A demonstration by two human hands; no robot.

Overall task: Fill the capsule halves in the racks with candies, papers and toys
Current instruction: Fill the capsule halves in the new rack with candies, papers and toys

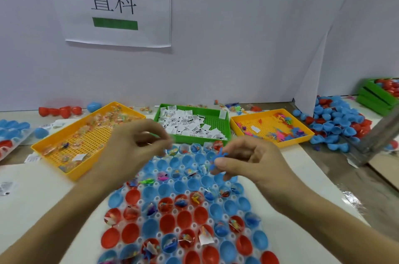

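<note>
Red, blue capsule halves [183,218]; orange candy tray [54,140]; green paper tray [224,127].

left hand [131,147] raised, fingers curled, right hand [248,162] pinching

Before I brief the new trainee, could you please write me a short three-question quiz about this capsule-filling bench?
1. True or false: the green tray holds folded papers.
2. What does the right hand pinch: A) a candy, B) a blue toy, C) a red capsule half?
3. Fill in: the candies lie in the ___ tray on the left side of the bench.

Key
1. True.
2. B; the left hand is motion-blurred, so what its curled fingers hold is unclear.
3. Yellow; that yellow tray sits left of the rack.
</note>
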